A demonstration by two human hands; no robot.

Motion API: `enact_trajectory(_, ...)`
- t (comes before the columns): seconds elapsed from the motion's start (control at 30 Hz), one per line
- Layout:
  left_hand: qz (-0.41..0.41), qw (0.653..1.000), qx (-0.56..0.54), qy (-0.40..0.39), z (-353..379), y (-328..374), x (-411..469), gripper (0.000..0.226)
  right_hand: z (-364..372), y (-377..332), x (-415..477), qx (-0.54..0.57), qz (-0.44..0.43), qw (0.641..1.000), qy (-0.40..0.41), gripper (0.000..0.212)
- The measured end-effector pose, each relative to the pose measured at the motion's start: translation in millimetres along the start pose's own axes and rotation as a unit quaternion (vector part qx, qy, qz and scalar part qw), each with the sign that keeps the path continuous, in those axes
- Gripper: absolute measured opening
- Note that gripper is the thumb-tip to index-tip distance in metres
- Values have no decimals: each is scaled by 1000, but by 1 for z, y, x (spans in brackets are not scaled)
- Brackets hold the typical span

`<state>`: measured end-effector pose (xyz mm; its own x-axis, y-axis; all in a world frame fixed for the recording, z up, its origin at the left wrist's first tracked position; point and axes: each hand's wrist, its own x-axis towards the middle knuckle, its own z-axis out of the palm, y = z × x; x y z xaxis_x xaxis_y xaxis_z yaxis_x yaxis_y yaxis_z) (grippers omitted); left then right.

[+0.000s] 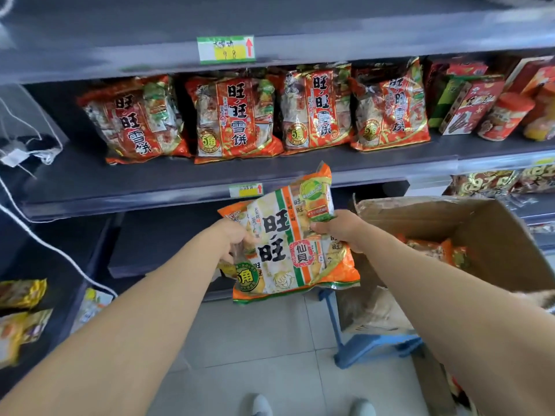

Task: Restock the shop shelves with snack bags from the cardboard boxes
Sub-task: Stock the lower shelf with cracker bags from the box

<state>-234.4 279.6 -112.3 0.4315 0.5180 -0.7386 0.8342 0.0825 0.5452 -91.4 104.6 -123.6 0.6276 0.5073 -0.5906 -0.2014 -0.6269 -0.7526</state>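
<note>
Orange bags [288, 244], perhaps two, in hands [232, 238] [339, 232]

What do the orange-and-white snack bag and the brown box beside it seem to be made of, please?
The orange-and-white snack bag looks like glossy printed plastic film: it shines and wrinkles at its edges. The brown open box looks like matte cardboard, probably corrugated, given its creased flaps.

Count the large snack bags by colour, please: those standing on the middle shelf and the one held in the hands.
Red bags on the shelf: 4
White-and-orange bag, held by left hand and right hand: 1
Total: 5
</note>
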Motion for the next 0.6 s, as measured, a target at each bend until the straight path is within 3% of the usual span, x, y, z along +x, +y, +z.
enact_trajectory(0.2,-45,999,16,-13,-3,-26,45,4,51,39,32,-27,52,996,61,30)
enact_trajectory(0.4,-52,997,46,-30,10,-43,82,36,69,75,61,-20,104,991,81,44)
enact_trajectory(0.6,-51,998,0,-21,12,-45,118,30,80,80,96,-17,124,987,96,50)
